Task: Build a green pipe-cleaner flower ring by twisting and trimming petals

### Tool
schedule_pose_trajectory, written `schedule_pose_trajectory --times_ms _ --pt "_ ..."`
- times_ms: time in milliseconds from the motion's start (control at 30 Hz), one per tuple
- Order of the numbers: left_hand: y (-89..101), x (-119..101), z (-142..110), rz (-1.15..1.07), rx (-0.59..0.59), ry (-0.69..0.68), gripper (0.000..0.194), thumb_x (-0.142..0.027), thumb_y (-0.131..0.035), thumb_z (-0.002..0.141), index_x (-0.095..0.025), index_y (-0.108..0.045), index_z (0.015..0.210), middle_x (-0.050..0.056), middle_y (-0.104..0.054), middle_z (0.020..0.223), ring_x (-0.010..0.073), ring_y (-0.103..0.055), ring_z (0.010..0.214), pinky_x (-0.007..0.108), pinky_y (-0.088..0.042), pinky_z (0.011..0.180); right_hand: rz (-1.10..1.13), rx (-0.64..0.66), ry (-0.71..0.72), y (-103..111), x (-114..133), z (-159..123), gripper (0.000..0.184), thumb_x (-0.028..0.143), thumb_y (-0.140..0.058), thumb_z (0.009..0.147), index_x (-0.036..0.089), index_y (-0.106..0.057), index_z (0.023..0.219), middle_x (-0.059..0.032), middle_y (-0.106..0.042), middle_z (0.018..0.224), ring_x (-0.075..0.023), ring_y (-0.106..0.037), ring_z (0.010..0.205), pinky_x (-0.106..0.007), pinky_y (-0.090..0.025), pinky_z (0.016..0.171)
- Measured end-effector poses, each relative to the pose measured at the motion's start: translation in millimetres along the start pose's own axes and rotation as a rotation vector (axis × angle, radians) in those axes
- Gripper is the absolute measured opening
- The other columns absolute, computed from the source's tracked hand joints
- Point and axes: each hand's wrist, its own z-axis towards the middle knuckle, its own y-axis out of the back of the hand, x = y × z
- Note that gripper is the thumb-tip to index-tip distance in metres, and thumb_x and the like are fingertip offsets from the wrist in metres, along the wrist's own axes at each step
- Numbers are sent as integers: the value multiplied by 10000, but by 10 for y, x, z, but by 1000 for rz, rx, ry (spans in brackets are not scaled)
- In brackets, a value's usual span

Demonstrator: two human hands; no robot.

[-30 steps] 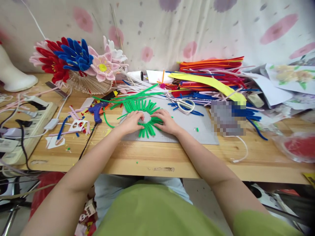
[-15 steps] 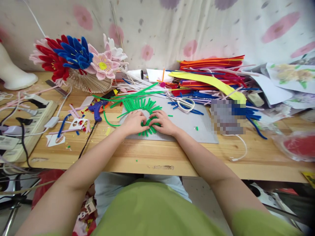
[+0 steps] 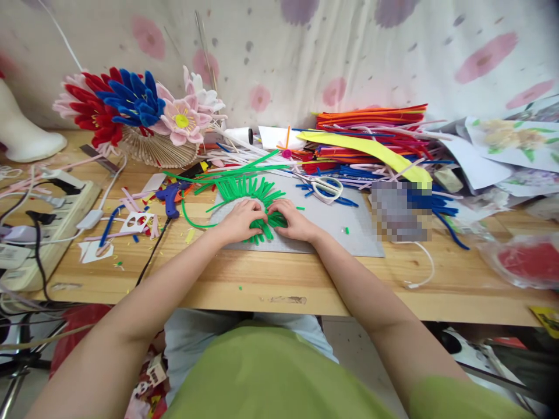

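Many short green pipe cleaner pieces [image 3: 248, 188] fan out like a ring on a grey board [image 3: 345, 238]. My left hand [image 3: 242, 220] lies at the near left of the fan, its fingers curled and pressed on pieces at the inner side. From the right, my right hand [image 3: 292, 221] curls thumb and fingers around another bunch of the pieces. The two sets of fingertips almost meet over the ring's middle, and both hands hide part of it. Longer green pipe cleaners [image 3: 244, 169] lie just behind.
White-handled scissors [image 3: 327, 189] rest at the board's back edge. A blue glue gun [image 3: 170, 198] with its cord lies left, near paper scraps and a power strip [image 3: 74, 227]. Behind are pipe cleaner bundles [image 3: 371, 119] and a basket of fuzzy flowers [image 3: 137, 99].
My right hand's fingers have closed in on the pieces at the right, which are now bunched closer together. The ring's middle looks narrower. The view has shifted slightly.
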Motion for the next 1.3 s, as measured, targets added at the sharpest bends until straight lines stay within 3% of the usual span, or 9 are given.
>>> schedule_pose_trajectory --times_ms 133,267,467,767,967,1133,1300 --pt "-11 3 -9 -6 14 -56 194 -239 -585 736 -239 -661 915 48 -525 1007 217 -465 1020 371 -370 905 47 32 -1 66 -33 -10 278 224 -596 691 214 -547 965 -65 -547 1060 -219 -453 1099 -429 -343 1001" --pt "-37 -27 20 -36 -45 7 163 -295 -530 784 -208 -665 816 45 -543 942 205 -481 971 369 -379 892 59 73 -5 99 -58 -16 129 243 -524 786 214 -582 898 -65 -541 1062 -201 -452 1112 -422 -335 1013" --pt "-181 -68 90 -69 -156 166 330 -482 -564 774 -175 -602 661 53 -550 891 202 -492 910 368 -396 851 24 22 -6 53 -55 -20 220 257 -609 724 215 -543 929 -64 -558 1051 -213 -463 1088 -427 -351 993" --pt "-245 -84 151 -26 -177 286 320 -440 -675 686 -183 -532 561 40 -537 818 210 -489 900 359 -405 824 20 21 -33 44 -53 -14 270 302 -652 716 206 -520 931 -71 -551 1038 -220 -476 1048 -425 -369 959" --pt "-207 -91 160 -36 -135 304 289 -409 -693 663 -187 -528 585 37 -531 840 215 -486 926 361 -402 851 29 29 -29 43 -50 -18 249 286 -627 726 206 -523 938 -73 -551 1050 -219 -464 1073 -422 -357 974" --pt "-181 -77 178 -42 -142 325 285 -370 -713 630 -188 -545 773 37 -511 858 232 -475 940 380 -402 853 72 24 -41 64 -80 -27 283 129 -488 693 203 -524 964 -67 -554 1054 -198 -474 1067 -406 -360 979" --pt "-170 -82 179 -66 -129 286 347 -340 -712 642 -204 -575 931 41 -498 941 236 -457 993 383 -393 880 41 -100 -86 152 -143 -54 281 91 -446 671 201 -593 883 -60 -580 990 -200 -492 1034 -422 -369 966"
